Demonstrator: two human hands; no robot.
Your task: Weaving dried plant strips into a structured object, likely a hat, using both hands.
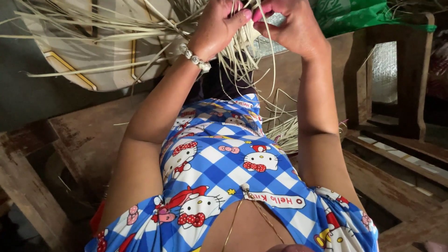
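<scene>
I held both my arms up in front of me. My left hand [219, 25] was bent at the wrist with its fingers curled in. My right hand [289, 23] was close beside it, fingers curled too, and our fingertips nearly met.

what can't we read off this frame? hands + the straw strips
- Head view: fingertips of the left hand and right hand are cut off by the top edge; exact grip unclear.
- Pale straw strips: the woven part above the hands is out of frame.
- Strip ends in the lap are hidden behind the blue checked dress.
- Green cloth is cropped at the top.
</scene>
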